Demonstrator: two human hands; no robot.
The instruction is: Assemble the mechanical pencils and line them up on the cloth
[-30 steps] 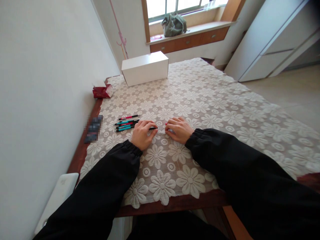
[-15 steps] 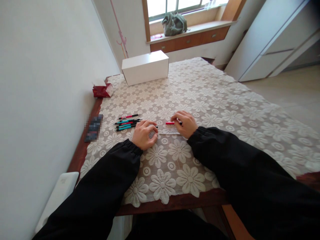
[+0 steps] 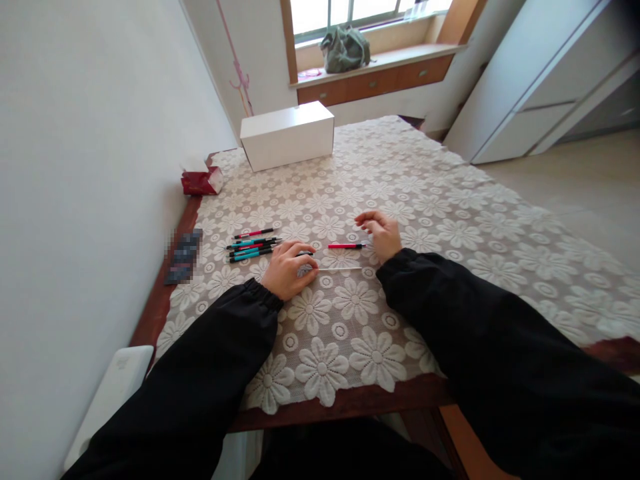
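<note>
- The left hand is curled loosely, knuckles up, on the lace tablecloth; a dark pen part pokes out past its fingertips and appears to be pinched there, though the grip itself is hidden.
- Just right of those fingers, a thin white refill lies flat on the cloth, its near end touching or tucked under the hand; which cannot be told.
- The right hand is held half open, fingers relaxed and lifted, with nothing in it. A red pen barrel lies on the cloth just beside its thumb, apparently released.
- The step in hand is judged to be the taking apart, or putting together, of one pen: its pieces are spread between the two hands.
- For the next move, a fine pinch on the slim refill or the red barrel would be called for, with the dark part kept steady by the left hand.
- A bundle of red and teal pens lies left of the left hand.
- Further off, a white box and a red packet stand by the wall.
</note>
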